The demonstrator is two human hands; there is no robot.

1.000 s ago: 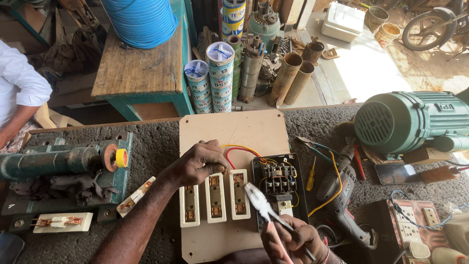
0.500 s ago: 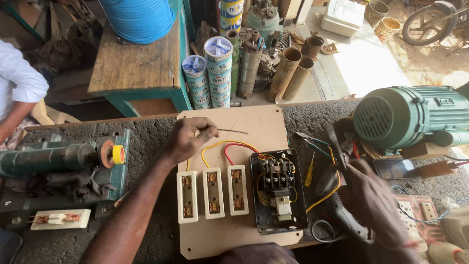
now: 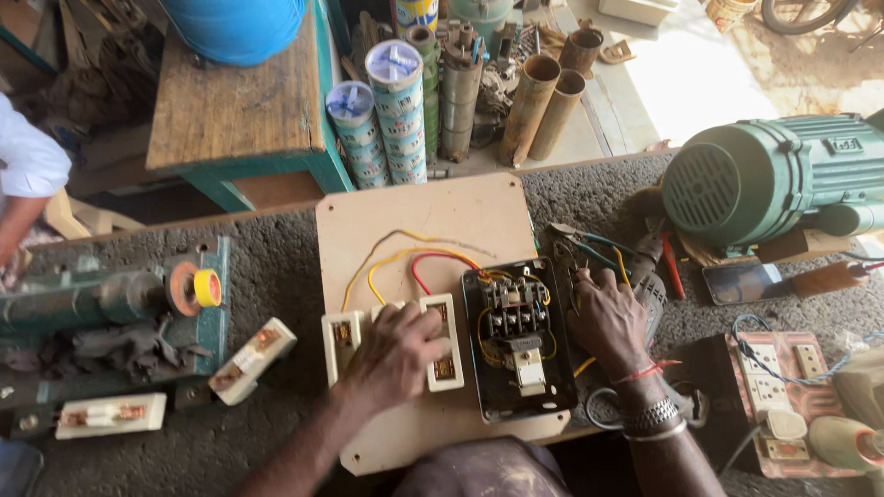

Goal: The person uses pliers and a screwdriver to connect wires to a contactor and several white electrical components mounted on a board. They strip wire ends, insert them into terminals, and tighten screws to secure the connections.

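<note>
Resting curled fingers on cream fuse holders (image 3: 442, 342), the left hand (image 3: 394, 354); right hand (image 3: 608, 317) lies open beside the black starter box (image 3: 517, 340).

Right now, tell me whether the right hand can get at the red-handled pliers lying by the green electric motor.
Probably yes. The right hand rests beside the black starter box, and the red-handled pliers lie just beyond its fingers, near the green electric motor. Only loose wires and a drill body lie between, nothing covering them.

Electrical repair workshop: green electric motor (image 3: 773, 179), rough workbench (image 3: 230, 433), metal pipes (image 3: 543, 101), wooden board (image 3: 433, 230) carrying starter box (image 3: 517, 340), loose wiring.
</note>
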